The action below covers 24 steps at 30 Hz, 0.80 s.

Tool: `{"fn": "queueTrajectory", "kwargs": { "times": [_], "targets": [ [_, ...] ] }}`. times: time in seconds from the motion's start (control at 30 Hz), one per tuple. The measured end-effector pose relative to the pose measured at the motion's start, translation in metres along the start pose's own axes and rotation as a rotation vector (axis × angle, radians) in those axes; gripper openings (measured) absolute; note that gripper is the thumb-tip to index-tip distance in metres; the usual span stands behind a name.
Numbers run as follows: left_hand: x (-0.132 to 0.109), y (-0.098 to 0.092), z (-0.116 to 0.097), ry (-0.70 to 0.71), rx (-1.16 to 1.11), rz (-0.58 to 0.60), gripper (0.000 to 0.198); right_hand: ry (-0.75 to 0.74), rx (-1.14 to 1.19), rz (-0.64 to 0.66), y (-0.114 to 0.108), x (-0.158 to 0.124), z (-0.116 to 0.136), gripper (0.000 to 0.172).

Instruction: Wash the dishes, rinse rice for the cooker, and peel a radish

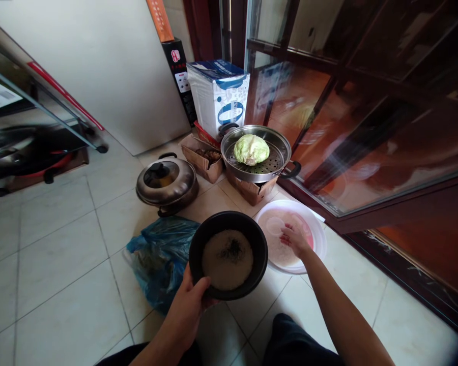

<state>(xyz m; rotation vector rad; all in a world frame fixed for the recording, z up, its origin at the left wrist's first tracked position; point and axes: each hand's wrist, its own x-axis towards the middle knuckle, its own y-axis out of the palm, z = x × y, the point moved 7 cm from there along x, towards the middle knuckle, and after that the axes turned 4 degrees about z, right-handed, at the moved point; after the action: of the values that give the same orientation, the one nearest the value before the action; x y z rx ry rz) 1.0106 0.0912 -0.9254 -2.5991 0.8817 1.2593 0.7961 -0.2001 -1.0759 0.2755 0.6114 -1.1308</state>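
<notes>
My left hand [194,295] grips the near left rim of a dark inner cooking pot [259,269], thumb on the edge. Inside the pot lies a pale, grain-like layer [221,269] with a patch of small black bits on it. My right hand [293,238] is over a pale plastic basin [319,244], fingers stretched out and slightly apart. Pale grain-like contents [278,254] cover the basin's bottom. Beside my fingertips is a round translucent shape [275,226], too unclear to name. Below the pot's left side, a blue plastic bag [156,264] rests on the floor.
A green cabbage [251,150] sits in a steamer tray [278,165] on a cardboard box [252,192]. Left of it stand an open carton [200,161] and a lidded pan [168,185]. Behind are a white-blue box [229,99] and a glass door [328,112]. A rack [61,132] stands left.
</notes>
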Motion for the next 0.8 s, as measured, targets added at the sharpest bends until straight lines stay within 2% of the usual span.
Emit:
{"fn": "queueTrajectory", "kwargs": {
  "times": [0.03,0.1,0.23,0.33,0.4,0.5,0.57,0.63,0.73,0.8],
  "targets": [
    [0.0,0.0,0.0,-0.004,0.008,-0.002,0.081,-0.014,0.074,0.018,0.001,-0.005,0.005,0.044],
    [0.0,0.0,0.001,-0.009,0.016,-0.01,0.081,-0.138,0.134,0.007,0.001,-0.02,0.023,0.043],
    [0.001,0.003,0.0,0.008,0.013,0.003,0.083,-0.627,0.054,-0.101,0.008,-0.081,0.077,0.055],
    [0.001,0.005,0.001,-0.005,0.019,-0.007,0.082,-1.044,-0.206,-0.116,0.033,-0.144,0.112,0.065],
    [0.001,0.006,0.001,-0.01,0.028,0.001,0.081,-1.296,-0.459,-0.083,0.054,-0.18,0.125,0.07],
    [0.0,0.008,0.001,-0.012,0.03,0.022,0.081,-1.531,-0.681,-0.12,0.066,-0.207,0.131,0.074],
    [0.0,0.007,0.002,-0.014,0.023,0.019,0.082,-1.541,-0.682,-0.265,0.055,-0.206,0.131,0.073],
    [0.0,0.005,0.002,-0.006,0.022,0.007,0.083,-1.462,-0.698,-0.373,0.041,-0.191,0.125,0.068],
    [0.001,0.0,0.002,0.012,0.044,-0.008,0.083,-1.26,-0.824,-0.334,0.018,-0.146,0.109,0.058],
    [0.003,-0.001,0.003,0.027,0.055,0.003,0.084,-1.123,-0.862,-0.346,-0.013,-0.108,0.102,0.051]
  ]
}}
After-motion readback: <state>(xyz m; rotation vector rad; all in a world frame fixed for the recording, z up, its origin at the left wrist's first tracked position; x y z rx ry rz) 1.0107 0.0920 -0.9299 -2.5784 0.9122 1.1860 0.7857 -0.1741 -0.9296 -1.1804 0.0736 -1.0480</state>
